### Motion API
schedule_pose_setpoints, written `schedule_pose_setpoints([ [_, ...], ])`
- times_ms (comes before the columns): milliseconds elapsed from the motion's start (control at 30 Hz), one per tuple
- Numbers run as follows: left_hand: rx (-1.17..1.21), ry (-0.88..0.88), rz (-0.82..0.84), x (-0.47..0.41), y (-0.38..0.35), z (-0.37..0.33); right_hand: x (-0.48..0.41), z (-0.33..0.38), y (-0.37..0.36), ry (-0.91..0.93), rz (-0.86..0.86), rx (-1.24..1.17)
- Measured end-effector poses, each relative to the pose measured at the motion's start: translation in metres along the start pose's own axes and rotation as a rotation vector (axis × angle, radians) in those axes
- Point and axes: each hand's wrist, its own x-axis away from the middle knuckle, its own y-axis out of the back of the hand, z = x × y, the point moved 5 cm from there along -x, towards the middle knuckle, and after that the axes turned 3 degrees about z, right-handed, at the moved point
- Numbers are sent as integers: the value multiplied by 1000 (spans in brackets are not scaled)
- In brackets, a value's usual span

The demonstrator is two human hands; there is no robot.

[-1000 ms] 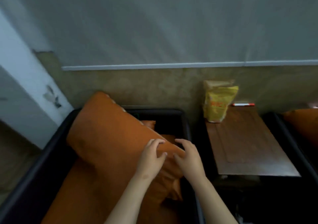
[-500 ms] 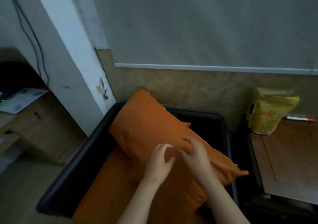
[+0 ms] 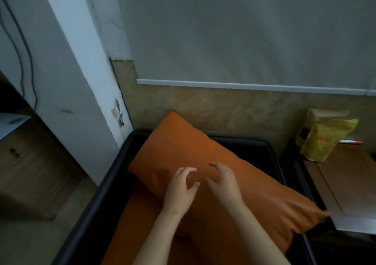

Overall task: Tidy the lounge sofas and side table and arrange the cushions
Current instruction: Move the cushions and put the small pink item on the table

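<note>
Cushion (image 3: 203,159) is lying slantwise across the dark sofa (image 3: 105,193), one corner up at the back rim, the other poking over the right arm toward the side table (image 3: 350,183). I am judging this the arranging step: my left hand (image 3: 179,191) and right hand (image 3: 223,183) are hovering over its middle, fingers loosely curled, gripping nothing, so next I am needing a firm hold to square it up. Red characters on the table's yellow bag (image 3: 323,140) are blurring beyond reading.

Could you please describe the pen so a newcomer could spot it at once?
Look at the wooden side table right of the black sofa. At its back stands a yellow bag; the pen lies beside it, slim, white, red-tipped.
</note>
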Motion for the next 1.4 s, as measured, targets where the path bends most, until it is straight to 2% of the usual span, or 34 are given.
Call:
schedule_pose_setpoints([
  [200, -73, -1, -19, -33, 72, 45, -16, 63, -54, 22, -20, -43],
  [533, -31, -93, 83, -63, 53, 26, -44, 55, -27, -29, -106, -11],
  [800, -73, -70, 82, -105, 60, 28, -84, 47, -35, -19, -56, -67],
  [1133, -208, -105, 292, -184, -2, 5, -144, -18, 0, -134, -111, -58],
  [1400, -438, -169, 381, -247, -56, 17, -181, -71, -5, -248, -32, -21],
])
